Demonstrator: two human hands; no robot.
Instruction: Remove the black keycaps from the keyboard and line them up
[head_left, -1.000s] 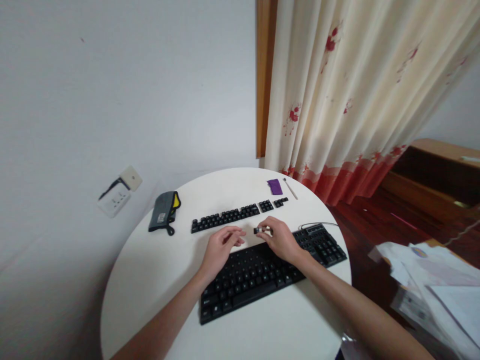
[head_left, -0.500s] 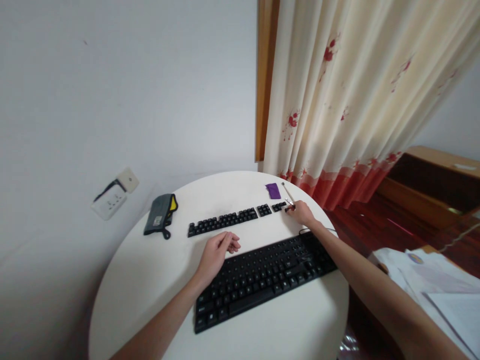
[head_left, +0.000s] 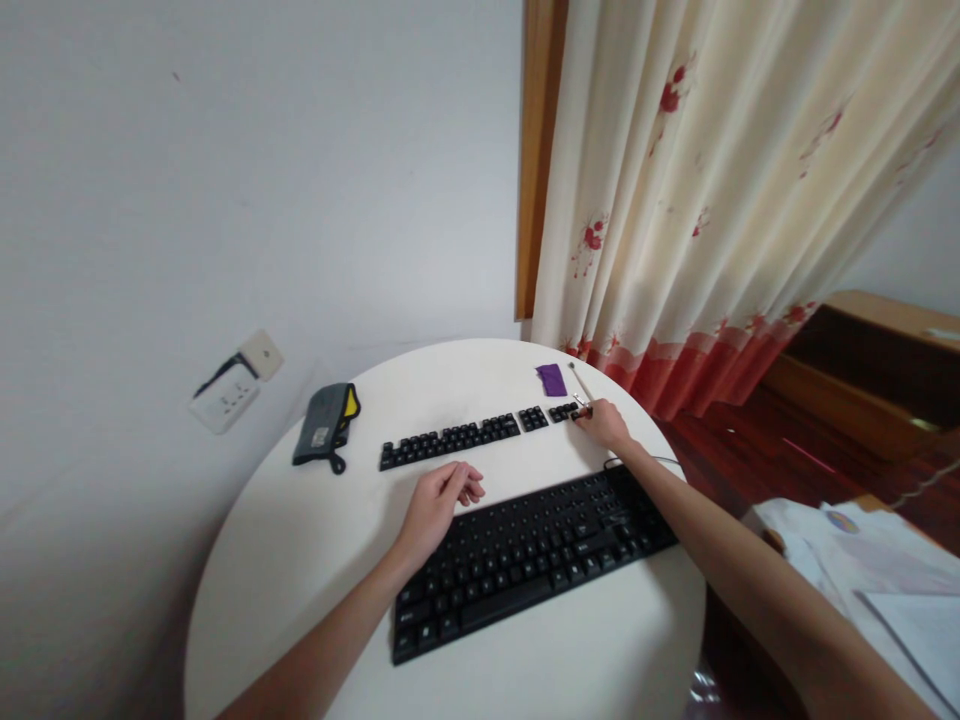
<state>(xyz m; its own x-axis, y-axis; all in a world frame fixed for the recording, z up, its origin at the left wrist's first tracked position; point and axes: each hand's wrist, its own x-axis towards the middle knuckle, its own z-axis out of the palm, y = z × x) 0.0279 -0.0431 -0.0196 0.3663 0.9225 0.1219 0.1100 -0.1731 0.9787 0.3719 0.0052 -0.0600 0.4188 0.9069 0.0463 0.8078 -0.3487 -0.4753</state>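
A black keyboard (head_left: 525,555) lies on the round white table (head_left: 300,560). My left hand (head_left: 439,505) rests at the keyboard's upper left corner with its fingers loosely curled and nothing in them. My right hand (head_left: 604,425) reaches to the far right of a row of loose black keycaps (head_left: 450,439), beside a small keycap cluster (head_left: 562,411). Its fingers pinch a small metal tool (head_left: 580,405) with a dark keycap at its tip.
A purple cloth (head_left: 552,379) and a thin stick (head_left: 579,380) lie beyond the keycaps. A grey and yellow pouch (head_left: 324,426) sits at the table's left. The curtain (head_left: 712,200) hangs behind, papers (head_left: 870,570) lie to the right, a wall socket (head_left: 225,395) is at left.
My right hand moved from the keyboard's top edge out to the right end of the keycap row, carrying the small tool. My left hand stayed put.
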